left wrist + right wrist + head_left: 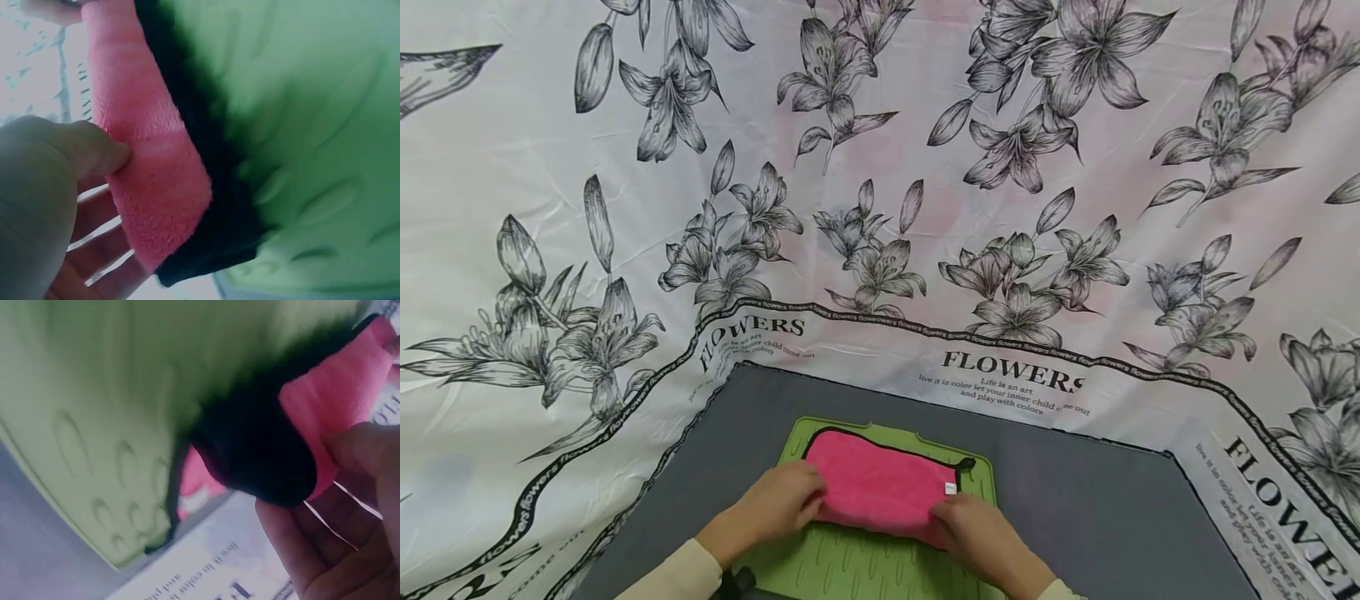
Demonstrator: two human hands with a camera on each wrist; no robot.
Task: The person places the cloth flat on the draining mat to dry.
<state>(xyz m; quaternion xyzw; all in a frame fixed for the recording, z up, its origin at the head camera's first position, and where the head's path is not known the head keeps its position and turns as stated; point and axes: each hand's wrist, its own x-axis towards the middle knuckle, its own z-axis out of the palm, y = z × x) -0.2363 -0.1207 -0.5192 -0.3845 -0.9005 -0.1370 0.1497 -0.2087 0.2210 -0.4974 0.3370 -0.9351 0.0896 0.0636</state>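
Head view cropped green board (865, 571); white tag (951, 488) was too small to read; pink cloth (880, 483) hid fingertips of my left hand (781, 500).

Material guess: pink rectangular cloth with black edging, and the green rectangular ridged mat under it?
Pink rectangular cloth with black edging: plush textile, probably microfiber, matte; the left wrist view shows short fuzzy pile.
Green rectangular ridged mat: likely moulded plastic or silicone, can't tell which; smooth, low-sheen, raised oval ridges seemingly formed in one piece with it.
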